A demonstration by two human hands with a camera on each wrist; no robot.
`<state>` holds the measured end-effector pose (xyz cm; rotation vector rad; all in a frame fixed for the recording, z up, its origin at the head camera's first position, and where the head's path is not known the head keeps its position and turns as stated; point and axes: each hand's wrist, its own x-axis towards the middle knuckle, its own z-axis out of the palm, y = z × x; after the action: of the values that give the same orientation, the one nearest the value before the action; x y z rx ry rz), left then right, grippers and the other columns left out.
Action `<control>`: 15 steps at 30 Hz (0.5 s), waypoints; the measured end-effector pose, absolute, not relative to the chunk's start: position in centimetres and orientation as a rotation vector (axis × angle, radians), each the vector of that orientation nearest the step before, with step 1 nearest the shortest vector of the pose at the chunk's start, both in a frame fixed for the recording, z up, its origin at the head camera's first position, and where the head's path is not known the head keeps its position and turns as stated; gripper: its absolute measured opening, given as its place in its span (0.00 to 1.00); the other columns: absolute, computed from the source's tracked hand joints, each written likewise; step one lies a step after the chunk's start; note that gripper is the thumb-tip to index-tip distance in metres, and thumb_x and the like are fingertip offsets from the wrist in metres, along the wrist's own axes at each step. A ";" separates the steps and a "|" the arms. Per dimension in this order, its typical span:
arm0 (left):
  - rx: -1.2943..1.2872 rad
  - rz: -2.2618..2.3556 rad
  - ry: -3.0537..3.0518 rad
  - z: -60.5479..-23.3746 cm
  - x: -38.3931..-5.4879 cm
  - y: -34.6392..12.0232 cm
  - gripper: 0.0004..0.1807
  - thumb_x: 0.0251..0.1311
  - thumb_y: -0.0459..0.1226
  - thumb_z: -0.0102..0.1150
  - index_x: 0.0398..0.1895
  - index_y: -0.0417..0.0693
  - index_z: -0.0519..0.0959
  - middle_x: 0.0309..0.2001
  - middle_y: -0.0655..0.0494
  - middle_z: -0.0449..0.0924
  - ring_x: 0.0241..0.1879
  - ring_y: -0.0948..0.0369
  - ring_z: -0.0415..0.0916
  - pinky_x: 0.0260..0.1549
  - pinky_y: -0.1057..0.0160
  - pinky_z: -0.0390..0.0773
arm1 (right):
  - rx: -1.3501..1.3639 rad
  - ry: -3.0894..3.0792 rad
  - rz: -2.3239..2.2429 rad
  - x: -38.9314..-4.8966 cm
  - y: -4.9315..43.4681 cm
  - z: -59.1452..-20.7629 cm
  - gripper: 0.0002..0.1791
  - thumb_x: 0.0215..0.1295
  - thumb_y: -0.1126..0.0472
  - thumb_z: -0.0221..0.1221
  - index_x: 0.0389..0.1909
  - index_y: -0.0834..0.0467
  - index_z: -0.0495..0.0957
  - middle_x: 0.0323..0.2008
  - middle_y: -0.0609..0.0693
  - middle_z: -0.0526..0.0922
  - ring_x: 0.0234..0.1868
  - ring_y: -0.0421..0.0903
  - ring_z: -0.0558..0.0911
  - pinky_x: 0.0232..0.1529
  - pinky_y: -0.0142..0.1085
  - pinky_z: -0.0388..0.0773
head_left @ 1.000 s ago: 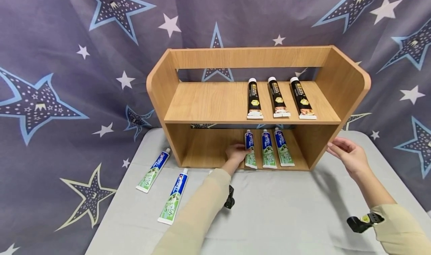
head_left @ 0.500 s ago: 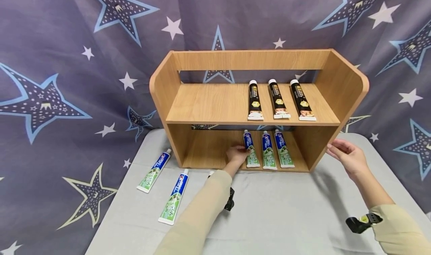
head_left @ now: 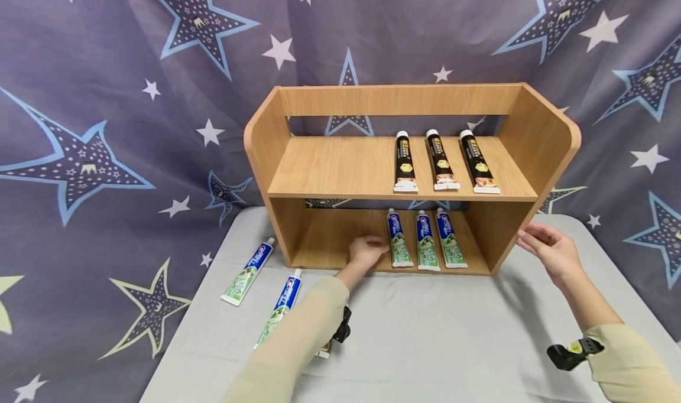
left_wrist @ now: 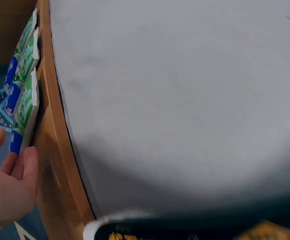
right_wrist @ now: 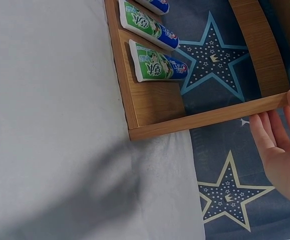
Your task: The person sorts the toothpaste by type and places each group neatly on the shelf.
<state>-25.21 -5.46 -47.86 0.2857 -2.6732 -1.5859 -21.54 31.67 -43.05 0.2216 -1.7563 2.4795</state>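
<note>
My left hand [head_left: 367,250] is inside the lower level of a wooden shelf [head_left: 404,198], just left of a blue-and-green toothpaste tube [head_left: 400,240]. Its fingers are loosely bent with nothing held; the left wrist view shows thumb and fingers [left_wrist: 29,162] spread near the tube's end. Two more such toothpaste tubes [head_left: 427,242] [head_left: 451,239] lie to the right, caps toward the back. My right hand [head_left: 553,250] grips the front edge of the shelf's right side panel, thumb on one face and fingers [right_wrist: 277,132] on the outer face.
Three black toothpaste tubes [head_left: 440,161] lie on the upper level, right of centre. On the grey-white table, two blue-and-green toothpaste tubes [head_left: 249,273] [head_left: 282,305] lie left of the shelf. Part of another tube [head_left: 323,351] shows beneath my left forearm. A star-patterned curtain [head_left: 175,107] hangs behind.
My left hand has let go of the leftmost toothpaste tube on the lower level and moved left of it. That tube's crimped end shifted rightward. My right hand stays on the side panel.
</note>
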 end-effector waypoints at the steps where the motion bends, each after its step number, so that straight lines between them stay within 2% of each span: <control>1: 0.278 -1.600 -2.669 -47.8 -25.1 -5.8 0.12 0.48 0.38 0.70 0.37 0.44 0.85 0.36 0.49 0.88 0.34 0.58 0.83 0.33 0.70 0.80 | 0.202 -1.769 2.466 -21.0 31.1 -42.3 0.13 0.58 0.75 0.61 0.36 0.54 0.83 0.30 0.44 0.86 0.34 0.36 0.86 0.37 0.28 0.85; 4: 0.265 -1.620 -2.690 -47.4 -24.4 -6.6 0.13 0.48 0.38 0.71 0.37 0.44 0.85 0.36 0.49 0.87 0.34 0.59 0.83 0.34 0.70 0.79 | 0.169 -1.729 2.506 -20.6 30.8 -41.8 0.16 0.60 0.79 0.56 0.35 0.55 0.83 0.30 0.45 0.86 0.33 0.36 0.86 0.37 0.28 0.85; 7: 0.252 -1.646 -2.709 -47.0 -23.6 -7.2 0.13 0.49 0.38 0.70 0.38 0.42 0.85 0.36 0.48 0.87 0.31 0.61 0.83 0.32 0.71 0.79 | 0.208 -1.710 2.525 -23.3 33.5 -45.6 0.13 0.59 0.77 0.58 0.38 0.57 0.83 0.32 0.47 0.86 0.36 0.38 0.87 0.39 0.30 0.86; 11: 0.251 -1.696 -2.708 -46.7 -22.6 -8.0 0.12 0.50 0.35 0.69 0.37 0.40 0.84 0.36 0.46 0.87 0.30 0.61 0.82 0.28 0.72 0.79 | 0.268 -1.729 2.513 -24.6 34.9 -47.3 0.12 0.57 0.74 0.62 0.41 0.58 0.82 0.34 0.48 0.87 0.38 0.39 0.87 0.40 0.31 0.86; 12: 0.242 -1.713 -2.704 -46.7 -22.3 -8.2 0.12 0.50 0.35 0.69 0.38 0.39 0.84 0.36 0.45 0.87 0.30 0.60 0.83 0.28 0.72 0.80 | 0.263 -1.747 2.508 -24.0 34.2 -46.3 0.12 0.57 0.72 0.63 0.40 0.57 0.82 0.34 0.47 0.86 0.37 0.38 0.87 0.40 0.31 0.86; 14: 0.229 -1.719 -2.708 -46.8 -21.9 -8.8 0.12 0.50 0.35 0.69 0.37 0.39 0.84 0.37 0.45 0.87 0.32 0.59 0.83 0.29 0.71 0.80 | 0.254 -1.787 2.478 -23.8 34.0 -46.0 0.13 0.57 0.73 0.63 0.40 0.55 0.82 0.34 0.46 0.86 0.36 0.39 0.87 0.39 0.31 0.86; 15: 0.216 -1.724 -2.710 -46.9 -21.7 -9.2 0.12 0.50 0.35 0.69 0.38 0.38 0.84 0.37 0.45 0.87 0.33 0.58 0.84 0.30 0.71 0.80 | 0.274 -1.763 2.494 -24.5 34.7 -47.0 0.14 0.57 0.74 0.62 0.42 0.57 0.82 0.34 0.47 0.87 0.37 0.40 0.87 0.39 0.32 0.86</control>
<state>-21.74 -9.17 -46.86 0.2164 -2.7098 -1.7244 -24.48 34.67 -46.98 0.2740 -1.7635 2.4940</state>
